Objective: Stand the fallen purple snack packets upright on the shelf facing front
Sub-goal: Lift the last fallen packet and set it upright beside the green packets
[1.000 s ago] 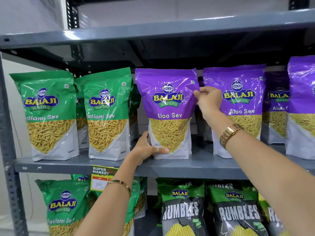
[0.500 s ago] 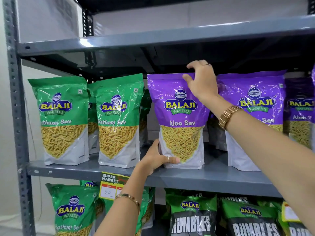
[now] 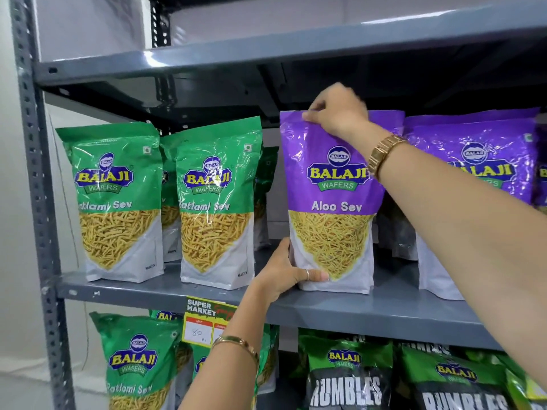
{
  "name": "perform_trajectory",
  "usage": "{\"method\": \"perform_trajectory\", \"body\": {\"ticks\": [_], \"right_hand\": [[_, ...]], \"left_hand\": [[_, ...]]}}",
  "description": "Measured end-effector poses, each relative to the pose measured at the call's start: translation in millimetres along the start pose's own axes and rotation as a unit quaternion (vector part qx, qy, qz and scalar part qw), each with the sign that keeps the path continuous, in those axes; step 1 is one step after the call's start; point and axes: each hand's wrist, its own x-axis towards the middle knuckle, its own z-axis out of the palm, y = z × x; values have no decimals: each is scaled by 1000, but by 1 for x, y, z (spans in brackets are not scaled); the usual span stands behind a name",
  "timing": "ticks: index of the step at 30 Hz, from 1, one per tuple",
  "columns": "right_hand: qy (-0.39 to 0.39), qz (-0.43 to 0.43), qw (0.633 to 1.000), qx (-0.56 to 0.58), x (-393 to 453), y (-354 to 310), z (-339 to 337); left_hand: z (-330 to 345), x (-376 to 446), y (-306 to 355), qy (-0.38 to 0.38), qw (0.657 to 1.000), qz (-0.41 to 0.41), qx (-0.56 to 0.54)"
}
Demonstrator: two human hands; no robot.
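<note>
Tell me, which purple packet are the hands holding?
The leftmost purple Aloo Sev packet, beside the green packets. The right hand pinches its top edge and the left hand steadies its bottom; the other purple packets go untouched.

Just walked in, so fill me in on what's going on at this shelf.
A person is straightening a purple Aloo Sev packet on the grey shelf. The left hand braces its lower left corner, and the right hand pinches its top edge. The packet stands upright, facing front, between the green Ratlami Sev packets and more purple packets on the right.
</note>
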Motion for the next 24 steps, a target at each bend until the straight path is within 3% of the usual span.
{"method": "perform_trajectory", "body": {"ticks": [5,10,13,15,19,22,24], "right_hand": [[108,-77,991,-22,-17,4,8],[248,-116,956,104,-48,13,10],[352,-79,917,169,-94,33,20],[374,-3,899,227,-131,54,39],[272,187,878,347,-191,75,73],[109,330,869,353,-197,83,77],[25,361,864,351,-198,85,79]], "left_hand": [[0,-1,-1,1,1000,-9,14],[0,0,-2,6,1000,-7,9],[0,-2,-2,7,1000,4,5],[2,-5,1,6,1000,11,8],[4,-9,5,13,1000,16,18],[4,-9,5,22,999,10,34],[4,-10,5,28,999,6,34]]}}
